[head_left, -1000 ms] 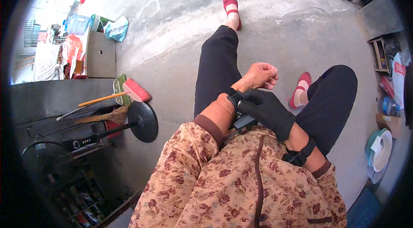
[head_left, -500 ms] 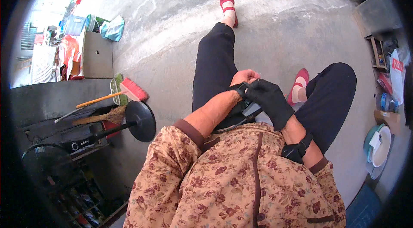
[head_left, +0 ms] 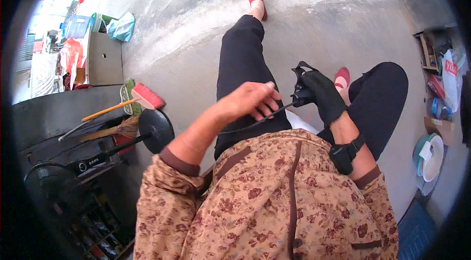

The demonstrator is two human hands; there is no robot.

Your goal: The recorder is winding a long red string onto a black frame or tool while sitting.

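My left hand [head_left: 251, 100] is bare, with its fingers loosely bent and apart over my left thigh. Nothing shows in it. My right hand [head_left: 324, 97], in a black glove, is closed around a black strapped device [head_left: 303, 94] above the gap between my legs. A thin black cable [head_left: 267, 118] runs from that device leftward, passing under or beside my left fingers to my waist. On my right wrist sits a black strapped module [head_left: 344, 156]. Something white [head_left: 297, 120] shows at my lap below the device; I cannot make out what it is.
To the left lie a red-bristled broom [head_left: 149, 95], a straw broom [head_left: 128, 127] and a round black disc on a pole [head_left: 156, 130]. A grey cabinet [head_left: 105, 58] stands behind them. Along the right wall are basins [head_left: 432, 164], a cardboard box [head_left: 436, 126] and a white bag [head_left: 450, 76].
The black strapped device has come off my left wrist and is now in my right hand. My hands have moved apart, the left one leftward and the right one slightly up and right.
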